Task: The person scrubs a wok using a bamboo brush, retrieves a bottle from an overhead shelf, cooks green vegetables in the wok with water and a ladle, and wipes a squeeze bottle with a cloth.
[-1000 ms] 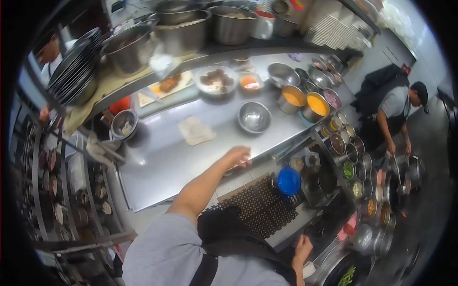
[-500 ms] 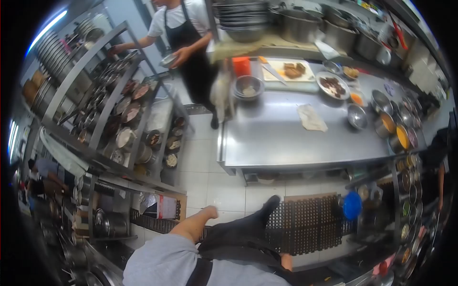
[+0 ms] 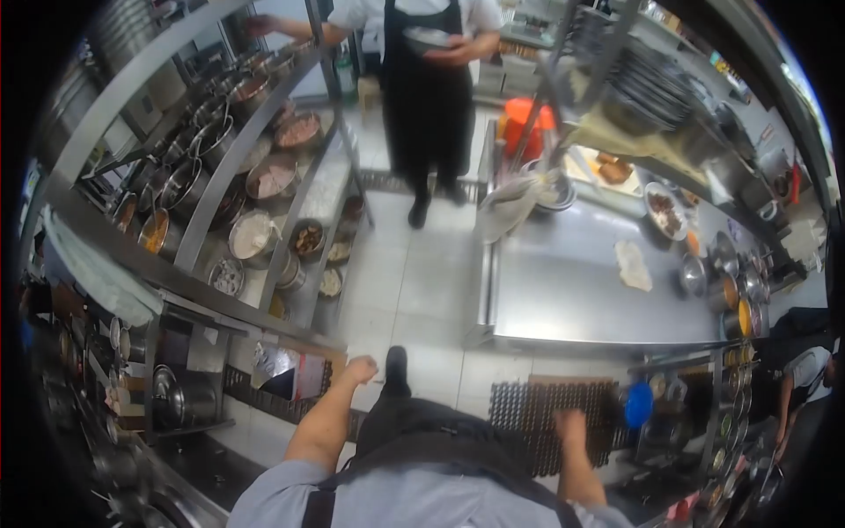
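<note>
Standing rack (image 3: 110, 239): metal, on the left, its tiers crowded with pots and bowls of food.
Worktable (image 3: 554, 282): steel, on the right, a pale flat piece (image 3: 632, 266) lying on its top near the middle.
Person across (image 3: 427, 97): in a black apron, between rack and worktable, one hand holding a metal dish (image 3: 427, 38), the other arm stretched toward the rack.
Floor mat (image 3: 537, 400): black, full of holes, on the tiles in front of the worktable, below the right hand in this view.
Box (image 3: 310, 377): red and white, low at the foot of the rack, just left of the left hand in view.
Black shoe (image 3: 397, 370): on the tiles, just right of the left hand.
Left hand (image 3: 361, 370): loosely curled; cannot tell whether anything is inside.
Right hand (image 3: 570, 424): fingers partly bent, blurred; its grip cannot be told.
</note>
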`<state>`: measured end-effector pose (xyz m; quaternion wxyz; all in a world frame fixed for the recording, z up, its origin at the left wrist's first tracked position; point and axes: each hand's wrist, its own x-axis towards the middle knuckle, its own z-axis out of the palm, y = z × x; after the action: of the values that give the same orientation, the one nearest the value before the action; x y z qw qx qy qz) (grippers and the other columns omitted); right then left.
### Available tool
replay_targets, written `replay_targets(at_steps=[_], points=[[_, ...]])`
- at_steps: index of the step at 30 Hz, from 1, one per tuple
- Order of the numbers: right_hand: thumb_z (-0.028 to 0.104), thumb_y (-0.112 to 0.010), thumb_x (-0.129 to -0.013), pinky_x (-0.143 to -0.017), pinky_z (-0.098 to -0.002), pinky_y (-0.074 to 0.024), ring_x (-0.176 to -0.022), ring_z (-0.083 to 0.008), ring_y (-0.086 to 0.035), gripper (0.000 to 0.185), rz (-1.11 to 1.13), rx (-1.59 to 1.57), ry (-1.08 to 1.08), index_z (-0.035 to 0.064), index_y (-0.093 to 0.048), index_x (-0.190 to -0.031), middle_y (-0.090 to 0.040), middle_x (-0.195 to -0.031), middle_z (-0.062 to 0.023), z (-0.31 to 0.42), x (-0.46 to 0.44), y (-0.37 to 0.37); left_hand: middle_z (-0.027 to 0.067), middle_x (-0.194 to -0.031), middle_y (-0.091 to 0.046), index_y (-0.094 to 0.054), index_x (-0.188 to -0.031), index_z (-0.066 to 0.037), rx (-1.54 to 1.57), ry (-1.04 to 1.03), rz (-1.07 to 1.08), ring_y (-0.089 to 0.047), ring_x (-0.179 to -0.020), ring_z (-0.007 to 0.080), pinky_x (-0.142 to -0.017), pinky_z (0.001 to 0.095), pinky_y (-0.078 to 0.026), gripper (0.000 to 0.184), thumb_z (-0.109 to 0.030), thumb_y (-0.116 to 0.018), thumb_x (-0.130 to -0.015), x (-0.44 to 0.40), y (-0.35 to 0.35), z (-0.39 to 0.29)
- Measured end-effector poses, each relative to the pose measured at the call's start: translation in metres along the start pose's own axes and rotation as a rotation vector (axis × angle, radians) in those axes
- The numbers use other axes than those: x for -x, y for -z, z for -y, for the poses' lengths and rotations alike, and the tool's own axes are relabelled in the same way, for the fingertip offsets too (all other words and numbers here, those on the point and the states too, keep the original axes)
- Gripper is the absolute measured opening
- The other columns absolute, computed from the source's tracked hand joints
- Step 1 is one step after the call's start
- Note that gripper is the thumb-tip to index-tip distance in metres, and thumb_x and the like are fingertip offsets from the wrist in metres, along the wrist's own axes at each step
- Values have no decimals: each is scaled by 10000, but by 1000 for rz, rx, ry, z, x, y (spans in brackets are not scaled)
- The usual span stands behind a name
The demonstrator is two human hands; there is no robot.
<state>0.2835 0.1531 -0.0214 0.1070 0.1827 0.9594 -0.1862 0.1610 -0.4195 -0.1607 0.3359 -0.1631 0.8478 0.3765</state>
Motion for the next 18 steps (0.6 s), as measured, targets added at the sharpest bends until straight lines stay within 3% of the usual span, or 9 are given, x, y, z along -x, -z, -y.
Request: replay_targets(at_steps=[1,4,7,10,11,14,16,17,18], points=[[287,-602,-853,-649,-446,-505,-687,-399,-645,327,3,-69,-9,-9,-688,-745,-653,-706,-202,35,-24,19,100,-737,-639,-652,-949,-22,-1,24,26,-621,-632,186,-509,340,-525,238,-212,-606,-813,1,14,5],[274,-582,-883,-588,-374,-498,-556,-306,-640,302,-93,-252,-86,-4,-687,-825,-629,-629,-196,165,-74,70,109,-773,-674,-646,-971,-12,163,70,-5,-650,-610,204,-525,352,-544,267,-196,-621,-779,-2,60,18],[239,-561,-900,-575,-361,-491,-531,-261,-622,260,-115,-423,8,7,-678,-894,-613,-609,-188,222,-119,41,125,-803,-652,-639,-1009,-9,438,286,-18,-647,-636,233,-542,366,-561,243,-132,-637,-799,3,108,44],[210,-545,-907,-580,-369,-487,-565,-263,-633,228,-23,-269,85,21,-668,-944,-621,-634,-187,300,-112,44,95,-862,-651,-616,-1071,-44,424,340,-4,-645,-716,206,-574,337,-540,287,-168,-658,-815,2,167,35],[208,-541,-907,-602,-387,-490,-626,-296,-649,219,52,-292,41,34,-667,-953,-625,-664,-198,315,-110,39,94,-887,-655,-608,-1088,-54,432,308,-10,-652,-742,207,-595,322,-538,285,-184,-651,-837,-2,184,23],[197,-537,-904,-643,-417,-498,-699,-370,-640,210,31,-83,372,22,-654,-919,-626,-711,-212,316,-116,2,82,-958,-649,-594,-1120,-66,560,210,13,-648,-807,195,-651,307,-533,297,-203,-635,-860,-19,226,-31],[182,-551,-892,-626,-409,-502,-673,-346,-651,193,115,-142,293,15,-647,-886,-627,-692,-206,339,-113,0,69,-1049,-629,-585,-1135,-72,631,52,89,-632,-895,183,-714,318,-522,300,-216,-624,-875,-24,247,-92],[167,-559,-881,-606,-399,-504,-633,-319,-655,178,294,-243,96,11,-644,-875,-627,-667,-197,372,-114,19,64,-1088,-615,-577,-1154,-71,647,-42,170,-615,-948,176,-747,318,-512,320,-224,-626,-877,-34,251,-117],[214,-556,-886,-672,-464,-487,-779,-419,-617,217,373,-244,70,12,-634,-883,-626,-775,-241,377,-121,14,58,-1127,-601,-568,-1172,-71,658,-135,251,-598,-1001,169,-780,319,-501,339,-232,-628,-880,-45,253,-140]])
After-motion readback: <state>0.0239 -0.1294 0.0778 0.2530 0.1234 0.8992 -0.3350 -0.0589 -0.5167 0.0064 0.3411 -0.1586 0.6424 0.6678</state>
